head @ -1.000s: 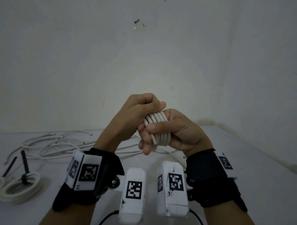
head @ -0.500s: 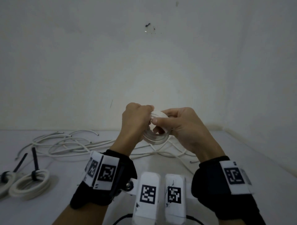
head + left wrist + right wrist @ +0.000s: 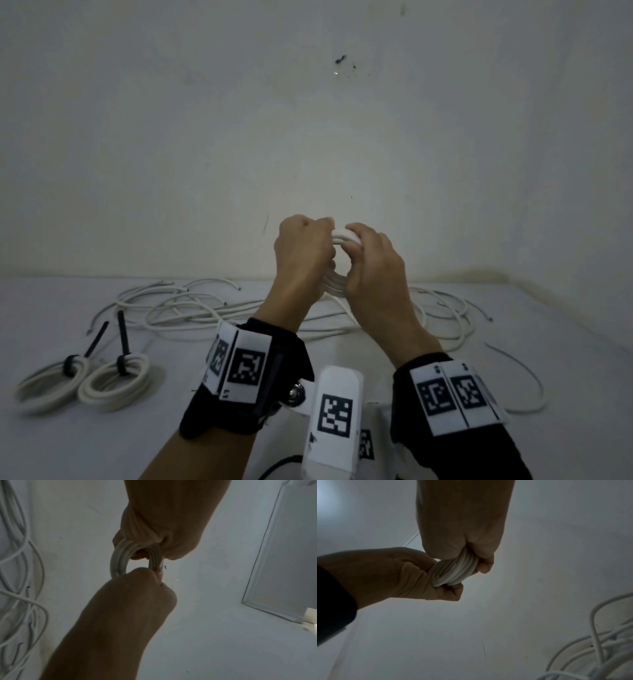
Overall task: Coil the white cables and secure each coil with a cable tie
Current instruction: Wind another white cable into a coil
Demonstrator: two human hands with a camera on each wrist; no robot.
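Both hands clamped on one small white coil [image 3: 342, 236], held up in the air above the worktop [image 3: 51, 308]: left hand [image 3: 301, 250] fisted round its near-left side, right hand [image 3: 370, 270] curled round the right, thumb over the top turns. Left wrist view shows the ring open between the two fists; turns lie side by side, fairly tidy. No tie on this coil in any view. Judged step: squaring up the turns before binding. To do it well, keep one hand pinching all turns together so none springs loose, and free the other hand for a tie; no spare tie visible in these views, so one must be found. Two finished coils [image 3: 113, 380] with black cable ties [image 3: 122, 363] lie at left on the worktop, touching. Loose white cables [image 3: 205, 308] sprawl under and behind the hands, to the right as well. Wall [image 3: 308, 137] close behind, corner at right; open room lies toward the near left.
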